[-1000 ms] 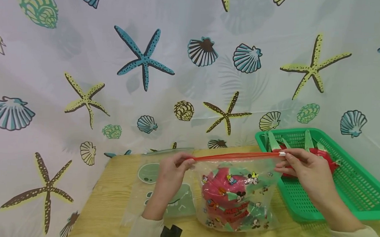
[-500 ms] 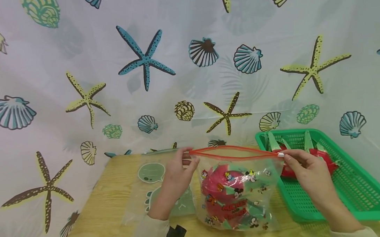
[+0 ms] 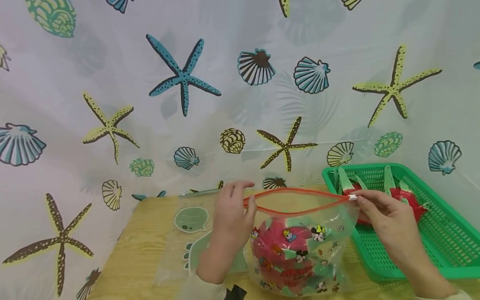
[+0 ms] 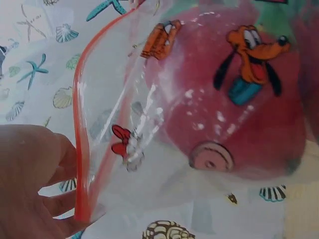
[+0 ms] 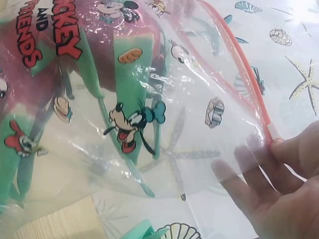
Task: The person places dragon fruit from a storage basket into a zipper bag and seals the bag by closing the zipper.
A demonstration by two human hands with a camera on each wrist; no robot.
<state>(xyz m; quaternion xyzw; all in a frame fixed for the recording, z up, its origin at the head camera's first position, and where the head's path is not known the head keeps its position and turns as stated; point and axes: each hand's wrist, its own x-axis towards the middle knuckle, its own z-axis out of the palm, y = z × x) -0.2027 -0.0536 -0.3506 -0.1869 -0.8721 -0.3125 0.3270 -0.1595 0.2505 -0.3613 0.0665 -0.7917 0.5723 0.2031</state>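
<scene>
A clear zip bag [image 3: 300, 249] with a red-orange zip edge and cartoon prints stands on the table, mouth gaping, with a red-and-green dragon fruit [image 3: 278, 235] inside. The left hand [image 3: 233, 216] holds the bag's left top corner, thumb in front and index finger lifted off. Its other fingers meet the corner in the left wrist view. At the other end of the zip, the right hand [image 3: 392, 221] pinches the white slider [image 3: 352, 197]. Through the plastic, the right wrist view shows some of that hand's fingertips [image 5: 225, 170] behind the bag.
Right of the bag stands a green plastic basket [image 3: 439, 236] holding more dragon fruits [image 3: 410, 200]. A flat clear bag [image 3: 190, 221] with green dinosaur prints lies on the wooden table [image 3: 129, 252], left of the hands. A curtain [image 3: 226, 101] with starfish and shells hangs behind.
The bag's mouth, nearly straight and narrow a second ago, has widened into an oval. The left hand has moved slightly right and its index finger has lifted. The right hand has stayed at the slider.
</scene>
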